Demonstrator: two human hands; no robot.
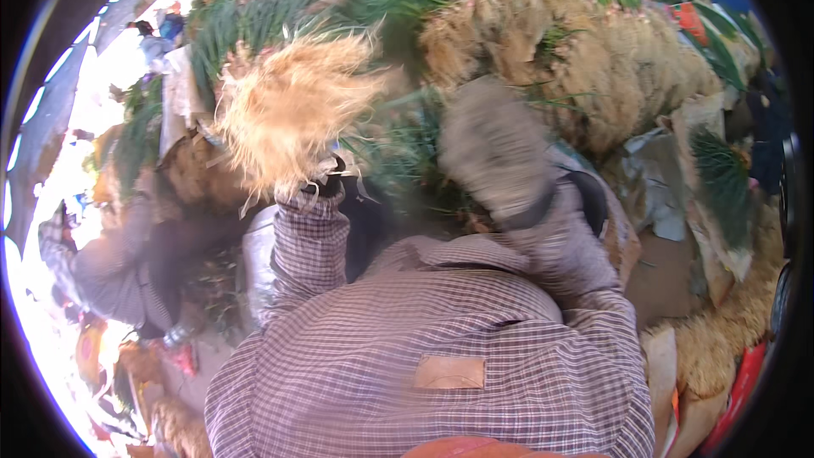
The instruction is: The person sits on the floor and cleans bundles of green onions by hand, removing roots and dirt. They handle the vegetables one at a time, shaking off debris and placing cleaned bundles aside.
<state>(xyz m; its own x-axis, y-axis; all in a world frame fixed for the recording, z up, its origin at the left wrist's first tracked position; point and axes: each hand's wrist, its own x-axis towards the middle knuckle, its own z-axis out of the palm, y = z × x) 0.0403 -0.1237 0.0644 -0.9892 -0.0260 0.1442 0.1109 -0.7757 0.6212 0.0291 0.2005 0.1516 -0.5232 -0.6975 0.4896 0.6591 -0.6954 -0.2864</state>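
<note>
A bunch of green-leaved plants with long straw-coloured roots (296,102) is held up at my left hand (325,175). The roots hide most of that hand; its dark cuff shows below them. My right hand (496,146), in a grey-brown glove, is blurred by motion over the green leaves (413,146). Its fingers cannot be made out, and nothing plain shows in it. Both arms wear checked sleeves. Beyond the right hand lies a long row of bunches with pale fibrous roots (610,63).
More green leafy bunches (254,19) lie at the upper left. A person in checked clothing (127,267) is bent over at the left. On the right are crumpled grey sheeting (658,172), another green bunch (722,184) and a heap of pale roots (712,343).
</note>
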